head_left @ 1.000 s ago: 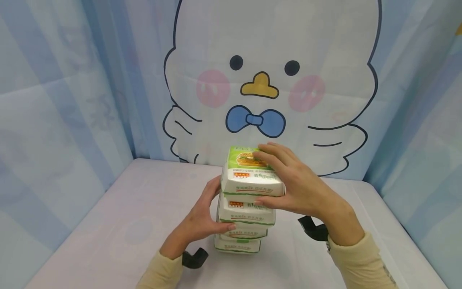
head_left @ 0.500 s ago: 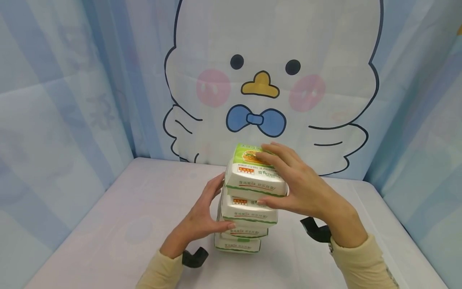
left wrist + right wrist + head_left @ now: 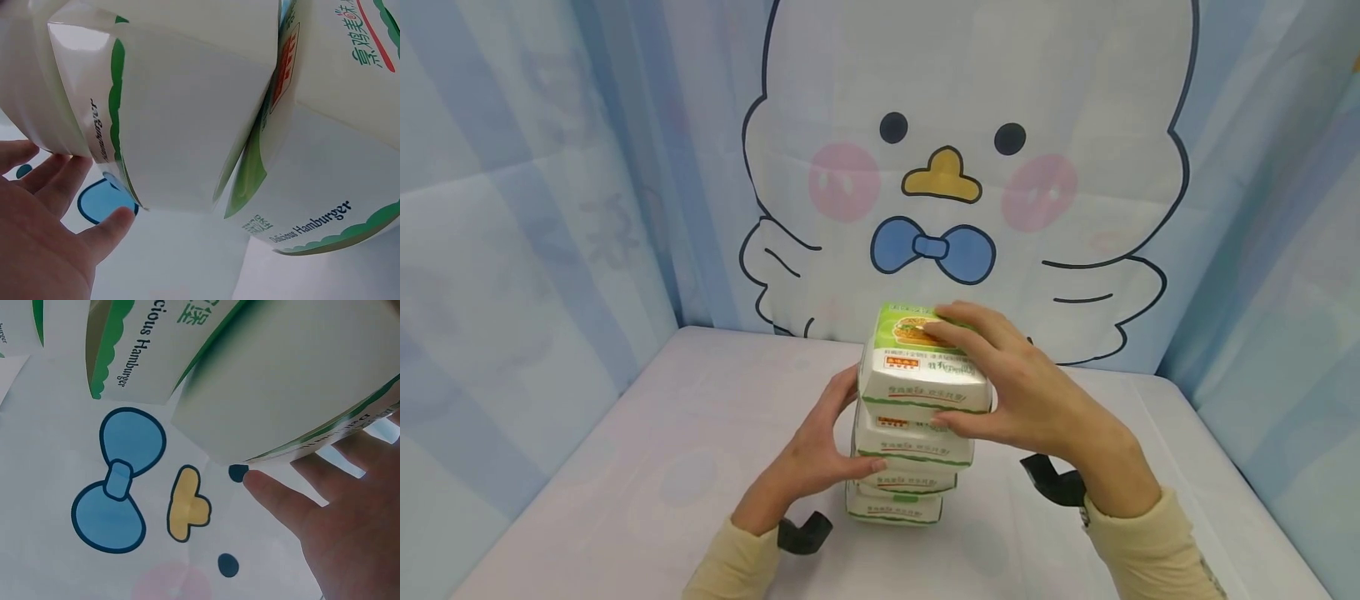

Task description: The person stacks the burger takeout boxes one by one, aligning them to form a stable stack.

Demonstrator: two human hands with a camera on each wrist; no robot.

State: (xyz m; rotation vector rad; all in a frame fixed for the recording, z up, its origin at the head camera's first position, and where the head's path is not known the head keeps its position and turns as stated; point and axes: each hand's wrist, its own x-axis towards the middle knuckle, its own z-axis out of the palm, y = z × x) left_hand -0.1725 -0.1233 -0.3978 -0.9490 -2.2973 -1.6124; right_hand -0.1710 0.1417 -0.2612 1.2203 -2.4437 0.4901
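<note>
Several white-and-green cardboard hamburger boxes form an uneven column in the middle of the head view. The top hamburger box (image 3: 898, 390), with a burger picture on its lid, leans forward over the second box (image 3: 910, 443). Below them are a third box (image 3: 917, 482) and the bottom box (image 3: 893, 509), which stands on the table. My right hand (image 3: 1030, 392) grips the top box, thumb at its lower front edge and fingers over its lid and right side. My left hand (image 3: 812, 454) holds the stack from the left, its thumb across the front near the third box.
A pale cloth covers the table (image 3: 700, 442). Behind it hangs a curtain (image 3: 1037, 75) printed with a white bird and blue bow tie, and blue-striped curtains close both sides. Black wrist straps (image 3: 805, 533) stick out beside the forearms.
The top box and my right hand shifted right, then came back left. The second box rocked slightly with them. My left hand stayed nearly in place.
</note>
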